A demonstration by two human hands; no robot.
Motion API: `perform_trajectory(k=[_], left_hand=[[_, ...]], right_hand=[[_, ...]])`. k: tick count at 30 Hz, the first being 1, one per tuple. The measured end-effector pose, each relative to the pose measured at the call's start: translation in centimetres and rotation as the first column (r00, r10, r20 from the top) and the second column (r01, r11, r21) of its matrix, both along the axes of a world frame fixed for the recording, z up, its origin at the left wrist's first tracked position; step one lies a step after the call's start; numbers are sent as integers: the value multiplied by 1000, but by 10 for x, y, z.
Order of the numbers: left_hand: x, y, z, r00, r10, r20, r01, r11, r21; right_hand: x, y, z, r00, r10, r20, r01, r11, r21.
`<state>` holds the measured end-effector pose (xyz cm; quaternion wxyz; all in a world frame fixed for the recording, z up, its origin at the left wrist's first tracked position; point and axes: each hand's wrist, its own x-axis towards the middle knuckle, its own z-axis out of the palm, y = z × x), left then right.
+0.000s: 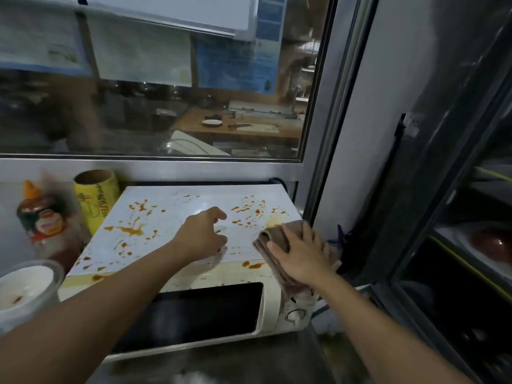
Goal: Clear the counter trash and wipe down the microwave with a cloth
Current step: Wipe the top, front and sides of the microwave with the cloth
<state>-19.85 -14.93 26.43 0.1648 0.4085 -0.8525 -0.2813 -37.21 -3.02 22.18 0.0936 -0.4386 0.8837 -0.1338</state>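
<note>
Wiping underway: my right hand presses a brown folded cloth flat-fingered on the sauce-spattered white microwave, left hand loosely curled, empty; next, sweep leftward.

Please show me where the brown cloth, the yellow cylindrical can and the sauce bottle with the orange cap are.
Brown cloth (273,236): head view, on its upper folded part beside the fingers.
Yellow cylindrical can (95,202): head view, on its printed side.
Sauce bottle with the orange cap (48,221): head view, on its label.

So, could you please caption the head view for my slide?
Right hand presses a brown cloth on the sauce-spattered microwave; left hand rests on top.
</note>
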Motion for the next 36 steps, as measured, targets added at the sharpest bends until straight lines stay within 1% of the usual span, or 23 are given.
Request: perform_trajectory(k=[1, 2, 4, 5, 7, 9, 10, 13, 16, 18, 20, 22, 23, 25, 27, 28, 29, 30, 31, 34, 35, 36], left_hand=[[-1, -8, -4, 999, 11, 49, -10, 1000, -23], [-2, -15, -8, 993, 28, 114, -22, 998, -52], [-5, -31, -15, 964, 64, 260, -30, 991, -131], [-7, -39, -19, 950, 77, 304, -26, 985, -169], [-12, -55, -24, 940, 88, 330, -12, 974, -226], [-17, -69, -26, 934, 103, 343, -10, 965, -262], [-20, -74, -27, 929, 109, 354, -9, 963, -271], [-25, -82, -32, 912, 95, 398, 13, 965, -261], [-22, -89, -40, 889, 81, 451, 31, 971, -236], [-20, -92, -45, 893, 81, 444, 19, 976, -216], [-20, -93, -46, 901, 86, 426, 6, 978, -211], [-20, -93, -43, 899, 81, 431, 12, 978, -210], [-20, -93, -42, 896, 82, 437, 15, 977, -215], [-20, -91, -38, 886, 86, 456, 19, 975, -221], [-20, -91, -31, 875, 62, 481, 42, 978, -203], [-18, -92, -28, 870, 45, 490, 57, 980, -191], [-16, -95, -25, 871, 31, 491, 65, 982, -178], [-13, -98, -23, 876, 26, 481, 65, 983, -172], [-10, -103, -23, 880, 31, 474, 61, 982, -177], [-3, -111, -29, 869, 56, 492, 44, 981, -190], [-3, -111, -32, 869, 64, 491, 30, 983, -182], [-3, -112, -34, 874, 68, 481, 16, 986, -168]], right_hand=[[7, -4, -3, 997, 23, -67, -19, 998, 56], [11, -5, -6, 992, 54, -113, -46, 996, 79], [6, -4, -11, 977, 154, -144, -142, 986, 92], [-1, -1, -13, 964, 214, -156, -201, 975, 97], [-16, 2, -13, 932, 302, -200, -287, 953, 100], [-33, -8, -10, 919, 332, -214, -320, 943, 89], [-42, -19, -9, 921, 337, -196, -327, 941, 82], [-65, -65, -7, 929, 337, -153, -333, 941, 51], [-84, -116, -6, 934, 308, -183, -311, 950, 12], [-92, -143, -5, 926, 312, -214, -320, 947, -5], [-93, -161, -6, 901, 368, -228, -377, 926, 6], [-81, -162, -6, 858, 471, -203, -478, 878, 16], [-73, -157, -6, 822, 539, -185, -546, 838, 14], [-54, -134, -5, 731, 666, -152, -672, 740, 10], [-45, -107, -5, 626, 763, -161, -771, 636, 18], [-47, -97, -5, 582, 795, -170, -805, 593, 19], [-54, -93, -3, 565, 808, -166, -817, 576, 23], [-66, -96, -1, 578, 800, -163, -807, 589, 32], [-78, -106, 1, 615, 771, -165, -776, 629, 42], [-104, -160, 3, 774, 607, -181, -611, 791, 44], [-103, -181, 1, 806, 565, -178, -566, 823, 46], [-97, -200, -1, 818, 549, -171, -550, 834, 45]])
